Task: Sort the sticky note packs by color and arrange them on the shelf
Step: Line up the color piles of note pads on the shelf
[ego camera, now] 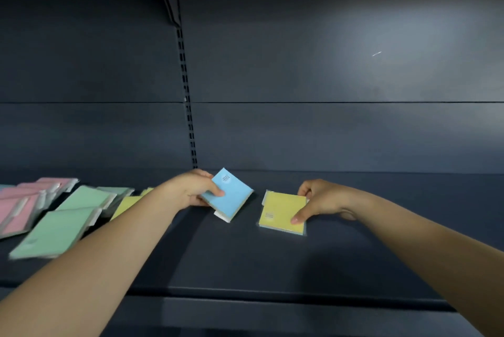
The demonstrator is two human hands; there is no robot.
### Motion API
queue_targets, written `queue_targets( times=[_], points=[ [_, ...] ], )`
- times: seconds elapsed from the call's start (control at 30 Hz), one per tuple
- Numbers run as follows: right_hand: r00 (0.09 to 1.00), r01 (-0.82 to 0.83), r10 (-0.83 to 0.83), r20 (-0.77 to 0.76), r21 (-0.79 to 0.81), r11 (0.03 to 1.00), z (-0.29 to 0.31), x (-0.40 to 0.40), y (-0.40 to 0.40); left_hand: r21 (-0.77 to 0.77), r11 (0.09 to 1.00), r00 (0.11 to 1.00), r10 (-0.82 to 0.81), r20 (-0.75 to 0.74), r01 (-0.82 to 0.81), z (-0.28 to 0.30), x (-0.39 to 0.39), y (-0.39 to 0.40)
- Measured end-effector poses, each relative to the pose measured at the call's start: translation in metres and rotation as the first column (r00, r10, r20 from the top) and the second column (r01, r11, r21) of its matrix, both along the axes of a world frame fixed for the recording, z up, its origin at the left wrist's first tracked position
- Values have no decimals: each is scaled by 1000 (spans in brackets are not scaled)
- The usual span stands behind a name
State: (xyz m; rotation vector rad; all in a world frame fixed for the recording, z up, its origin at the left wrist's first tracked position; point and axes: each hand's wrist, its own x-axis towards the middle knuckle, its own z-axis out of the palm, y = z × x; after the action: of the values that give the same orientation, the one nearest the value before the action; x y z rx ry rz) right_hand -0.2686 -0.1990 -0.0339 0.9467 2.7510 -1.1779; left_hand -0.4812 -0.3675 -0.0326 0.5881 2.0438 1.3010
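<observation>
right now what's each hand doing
Left hand: grips the blue pack.
Right hand: holds the yellow pack on the shelf.

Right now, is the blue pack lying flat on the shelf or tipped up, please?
Tipped up: the left hand pinches the blue pack, whose far edge is raised while its near corner rests on the shelf.

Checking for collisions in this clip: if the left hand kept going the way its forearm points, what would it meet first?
Probably the shelf's back panel. The left hand holds the blue pack and points up-right, away from the viewer; no pack lies beyond it. The yellow pack sits off to the right, though depth is unclear.
</observation>
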Motion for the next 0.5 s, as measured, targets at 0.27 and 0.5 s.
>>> queue_targets(
  times=[0.27,0.5],
  points=[
    [941,116,-222,-256,-373,921,3,-4,-6,214,965,977,116,178,-154,4,3,-30],
    [864,179,-337,-375,-397,900,20,-16,-42,300,921,963,201,179,-248,19,-12,-79]
  ],
)
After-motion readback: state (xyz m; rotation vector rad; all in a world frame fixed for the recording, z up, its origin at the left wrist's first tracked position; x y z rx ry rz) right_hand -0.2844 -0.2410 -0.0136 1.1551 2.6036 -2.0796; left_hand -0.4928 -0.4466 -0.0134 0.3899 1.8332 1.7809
